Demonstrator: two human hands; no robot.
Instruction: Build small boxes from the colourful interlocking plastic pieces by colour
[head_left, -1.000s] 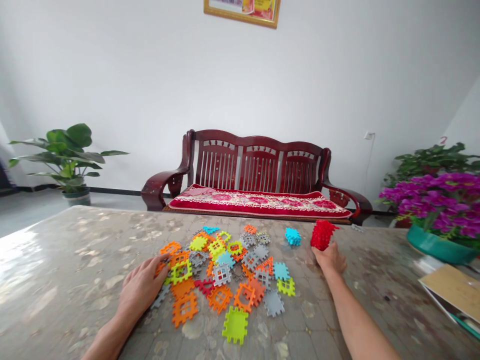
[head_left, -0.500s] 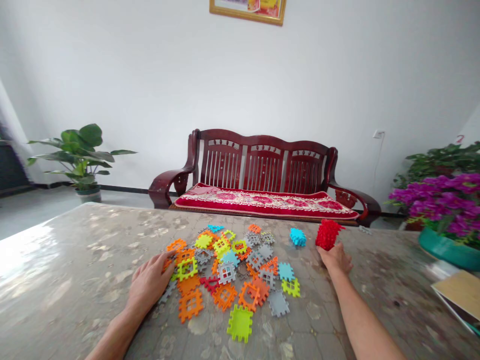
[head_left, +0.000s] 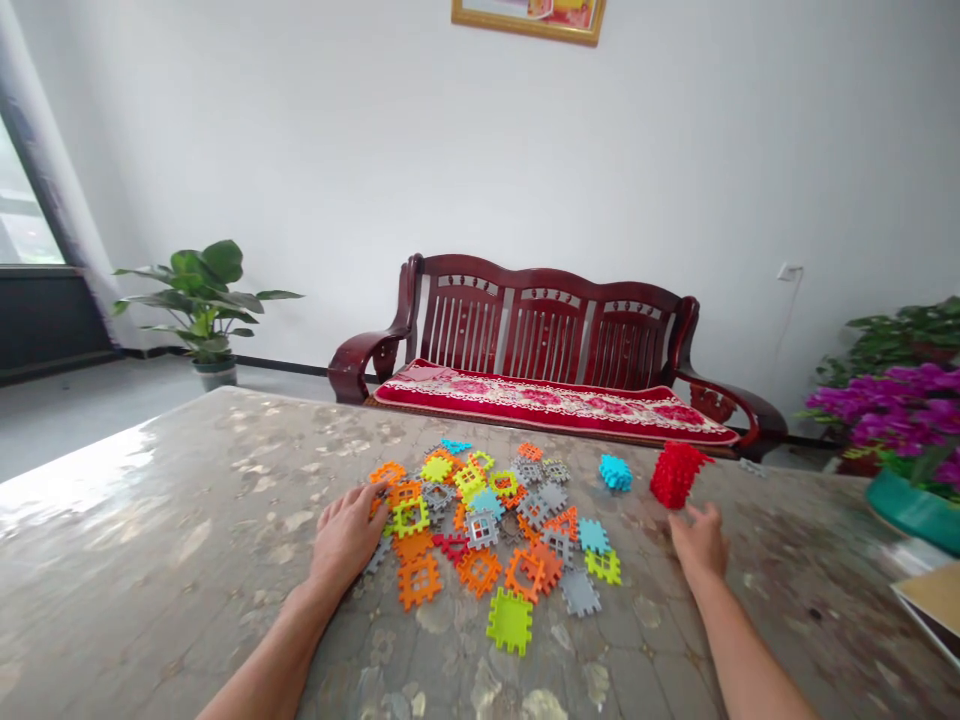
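Note:
A loose pile of interlocking plastic building tiles in orange, lime, grey, blue and red [head_left: 481,528] spreads over the middle of the table. My left hand [head_left: 349,532] lies open at the pile's left edge, its fingertips resting against the tiles there. To the right stands a stack of red tiles [head_left: 675,475]. My right hand [head_left: 702,546] is just in front of that stack, fingers apart, holding nothing. Left of the red stack is a smaller stack of blue tiles [head_left: 616,473]. A lime square tile [head_left: 510,621] lies nearest to me.
The patterned table [head_left: 187,530] fills the foreground. A pot with purple flowers [head_left: 911,505] and a tan box or book [head_left: 934,595] stand at its right edge. A grey tile [head_left: 751,467] lies near the far edge. Behind is a wooden bench [head_left: 544,325].
My right hand has come away from the red stack and its fingers have spread. My left hand stays by the pile. The whole view has shifted, so things appear further right.

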